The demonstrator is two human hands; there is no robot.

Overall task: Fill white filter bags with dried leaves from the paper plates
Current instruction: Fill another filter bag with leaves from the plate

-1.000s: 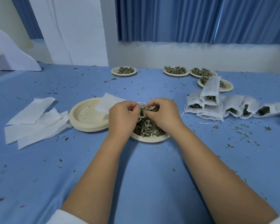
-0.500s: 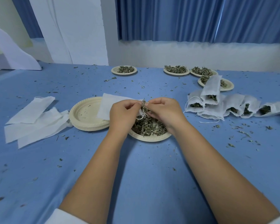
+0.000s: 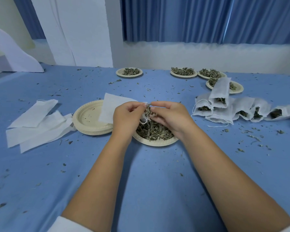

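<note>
Head view: above the near paper plate (image 3: pixel 156 144), the left hand (image 3: pixel 127 114) has its grip pinched on a white filter bag (image 3: pixel 112 109) at the mouth, the right hand (image 3: pixel 168 115) pinches dried leaves (image 3: pixel 148 110) there; filled bags (image 3: pixel 241 106) lie rightward, while empty bags (image 3: pixel 33 131) and full plates (image 3: pixel 120 73) await.

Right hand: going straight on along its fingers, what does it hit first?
Most likely the white filter bag held by the left hand; the right hand, pinching dried green leaves, points left at its mouth, almost touching. Depth unclear.
</note>
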